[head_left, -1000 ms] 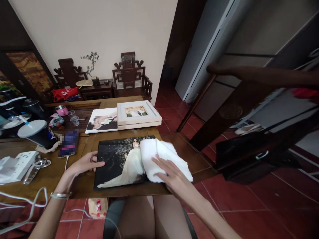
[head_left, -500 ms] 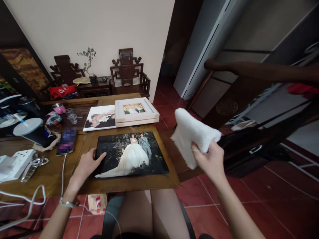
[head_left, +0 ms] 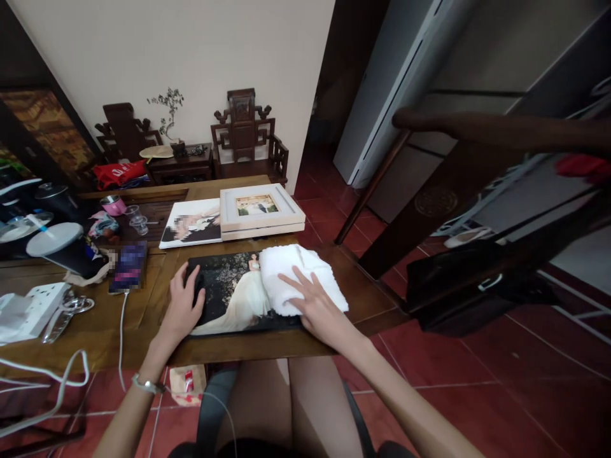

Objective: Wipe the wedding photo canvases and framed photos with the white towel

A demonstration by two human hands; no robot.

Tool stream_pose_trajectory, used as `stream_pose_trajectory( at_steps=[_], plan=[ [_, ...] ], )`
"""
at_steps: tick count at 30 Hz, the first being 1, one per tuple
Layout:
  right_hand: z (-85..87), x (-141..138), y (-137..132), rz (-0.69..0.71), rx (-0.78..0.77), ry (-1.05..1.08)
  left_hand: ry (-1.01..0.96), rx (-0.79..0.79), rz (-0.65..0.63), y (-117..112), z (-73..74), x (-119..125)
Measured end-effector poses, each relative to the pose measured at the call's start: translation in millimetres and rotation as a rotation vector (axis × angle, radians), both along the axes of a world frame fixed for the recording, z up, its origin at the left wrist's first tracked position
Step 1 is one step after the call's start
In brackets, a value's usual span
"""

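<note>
A dark wedding photo panel (head_left: 224,280) lies flat near the table's front edge, showing a figure in a long white gown. My left hand (head_left: 184,299) rests on its left edge with the fingers apart. A folded white towel (head_left: 277,270) covers the right part of the panel and reaches past its right side. On top of the towel my right hand (head_left: 317,305) lies with its fingers spread, pressing it down. The part of the picture beneath the towel is hidden.
Behind the panel are a white-framed photo (head_left: 262,213) and another photo print (head_left: 191,222) on the wooden table (head_left: 214,350). Leftward lie a charging phone (head_left: 128,267), a lidded cup (head_left: 62,245), a power strip (head_left: 45,305) and white cables. A wooden chair (head_left: 405,210) stands at right.
My right hand has brought the towel from the air at the right onto the panel, and its grip has opened flat. My left hand stays at the panel's left edge.
</note>
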State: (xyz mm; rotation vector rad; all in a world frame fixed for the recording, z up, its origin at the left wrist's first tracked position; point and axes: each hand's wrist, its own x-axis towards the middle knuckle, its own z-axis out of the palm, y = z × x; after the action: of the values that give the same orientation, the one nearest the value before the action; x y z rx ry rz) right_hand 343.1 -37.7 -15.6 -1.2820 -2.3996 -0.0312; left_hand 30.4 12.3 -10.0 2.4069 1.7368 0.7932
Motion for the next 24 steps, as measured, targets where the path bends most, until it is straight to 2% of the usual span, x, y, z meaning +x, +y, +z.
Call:
stream_pose_trajectory(
  at_steps=[3,5,7,9,11,15,18,21,24],
  plan=[
    [6.6,17.6,17.7,-0.035,-0.059,0.199,-0.028,-0.008,-0.144,4.6,-2.1,0.5],
    [18.5,38.2,35.5,-0.142,-0.060,0.367,-0.046,-0.032,-0.167,6.0,-2.4,-0.3],
    [32.1,58.1,51.6,-0.273,0.009,0.458,-0.076,-0.056,-0.158,6.2,-3.4,-1.2],
    [42.3,69.8,61.1,-0.318,0.096,0.437,-0.101,-0.069,-0.142,5.8,-4.8,-1.6],
    [45.1,68.6,63.0,-0.267,0.148,0.338,-0.112,-0.072,-0.133,5.4,-5.8,-1.6],
    [30.2,34.9,51.0,-0.062,0.062,0.050,-0.124,-0.066,-0.129,5.4,-6.1,-1.2],
    [16.5,7.3,31.5,0.024,-0.021,-0.117,-0.132,-0.068,-0.119,5.2,-5.6,-0.9],
    [12.9,-2.1,3.9,0.072,-0.016,-0.144,-0.131,-0.072,-0.105,4.8,-5.9,0.0],
    [16.8,5.4,-16.1,0.131,-0.052,-0.075,-0.116,-0.064,-0.105,5.3,-6.8,0.6]
  ],
)
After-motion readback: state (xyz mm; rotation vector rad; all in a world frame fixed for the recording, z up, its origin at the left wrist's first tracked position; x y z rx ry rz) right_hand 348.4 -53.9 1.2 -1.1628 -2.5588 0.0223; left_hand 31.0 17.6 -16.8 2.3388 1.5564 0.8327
